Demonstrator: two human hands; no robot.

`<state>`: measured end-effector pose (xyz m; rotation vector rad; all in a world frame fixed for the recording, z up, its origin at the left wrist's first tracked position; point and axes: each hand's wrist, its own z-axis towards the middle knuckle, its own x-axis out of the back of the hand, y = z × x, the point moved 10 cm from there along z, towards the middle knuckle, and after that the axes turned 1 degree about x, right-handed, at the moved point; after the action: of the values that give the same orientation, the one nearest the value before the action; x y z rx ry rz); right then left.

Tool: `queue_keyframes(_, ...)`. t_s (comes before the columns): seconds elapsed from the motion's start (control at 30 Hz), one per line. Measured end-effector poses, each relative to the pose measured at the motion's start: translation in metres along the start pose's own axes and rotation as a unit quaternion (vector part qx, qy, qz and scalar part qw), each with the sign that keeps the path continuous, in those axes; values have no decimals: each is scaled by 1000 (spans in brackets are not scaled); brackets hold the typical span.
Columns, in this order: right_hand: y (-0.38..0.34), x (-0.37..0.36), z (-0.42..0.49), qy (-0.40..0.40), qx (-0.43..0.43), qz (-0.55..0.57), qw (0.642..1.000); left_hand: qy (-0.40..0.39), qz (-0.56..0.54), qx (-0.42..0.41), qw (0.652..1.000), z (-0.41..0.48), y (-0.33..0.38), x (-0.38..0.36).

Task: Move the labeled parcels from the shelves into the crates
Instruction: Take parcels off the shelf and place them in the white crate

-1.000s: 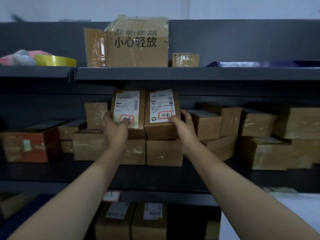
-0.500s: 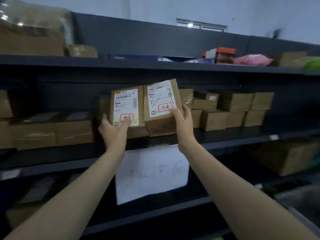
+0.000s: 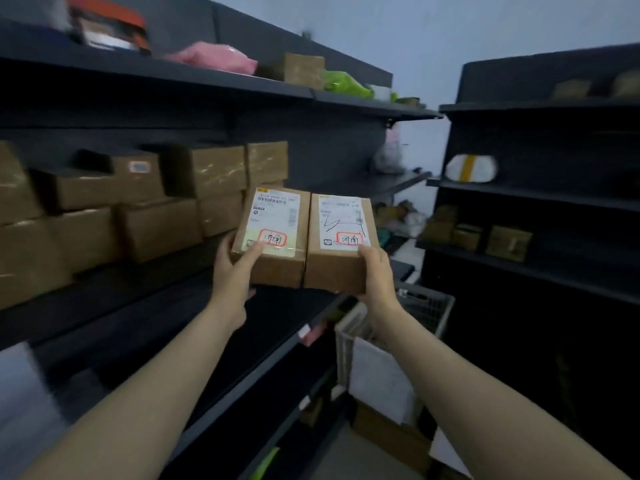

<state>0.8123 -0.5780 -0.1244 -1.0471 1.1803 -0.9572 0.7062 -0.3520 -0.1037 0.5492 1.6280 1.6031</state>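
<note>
Two brown cardboard parcels with white shipping labels and red-boxed handwriting are held side by side in the air, off the shelf. My left hand (image 3: 235, 268) grips the left parcel (image 3: 277, 237) at its lower left corner, thumb on the label. My right hand (image 3: 377, 271) grips the right parcel (image 3: 341, 244) at its lower right corner. A light-coloured mesh crate (image 3: 433, 306) with a white sheet on its side stands on the floor below and to the right of the parcels.
Dark shelving (image 3: 156, 299) runs along the left with several brown boxes (image 3: 159, 226) on the middle level. A second dark shelf unit (image 3: 540, 188) stands at the right with small boxes (image 3: 507, 242) and a white bundle (image 3: 469, 168). Pink and green bags lie on the top shelf.
Both hands have carried the two parcels away from the shelf and to the right. The view has swung right, bringing the crate and the second shelf unit into sight.
</note>
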Motion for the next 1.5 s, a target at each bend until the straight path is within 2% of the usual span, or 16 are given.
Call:
queue_keyframes(0.17,25,109,80,93,-44,-93,990,-71,7,84,994,65,-81,-131)
queue_keyframes(0.4,87,245,155,179,-174,-90,964,-191,44,170,966,111,-198,-281)
queue_keyframes(0.57,155,300,236,195,-229,-98,949,-191,88,219,953,171,-302,-343)
queue_keyframes(0.7,229,328,316,193,-280,-75,937,-133,146,283,939,225,-401,-365)
queue_keyframes(0.87,316,362,399,248,-338,-107,902,-72,240,356,900,272,-518,-376)
queue_keyframes(1.07,419,383,447,290,-410,-48,864,-64,304,386,869,314,-623,-395)
queue_keyframes(1.17,469,387,465,318,-446,-22,836,-69,303,389,867,339,-675,-401)
queue_keyframes(1.3,533,401,488,375,-440,39,815,-55,198,439,874,358,-744,-414)
queue_keyframes(1.4,561,414,503,395,-419,63,815,-81,177,440,876,370,-789,-430)
queue_keyframes(1.5,591,429,517,373,-400,-37,836,-112,241,401,877,381,-826,-442)
